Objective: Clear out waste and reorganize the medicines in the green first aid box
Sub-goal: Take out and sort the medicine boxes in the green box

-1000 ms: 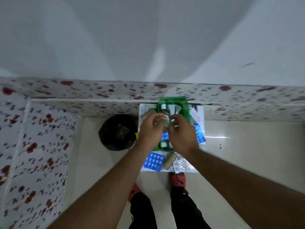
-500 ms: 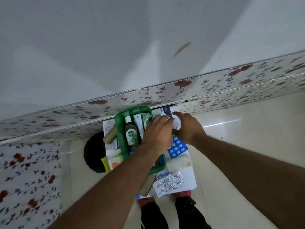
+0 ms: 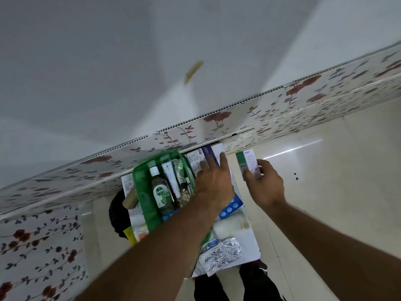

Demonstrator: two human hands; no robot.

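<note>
Two hands are busy. The right hand (image 3: 263, 185) pinches a small green and white medicine box (image 3: 248, 162), held out past the white sheet (image 3: 252, 244), maybe to sort it. The left hand (image 3: 213, 185) reaches flat, fingers spread, over the green first aid box (image 3: 141, 181) on the floor. A brown bottle (image 3: 161, 193) lies inside, so it can't tip.
</note>
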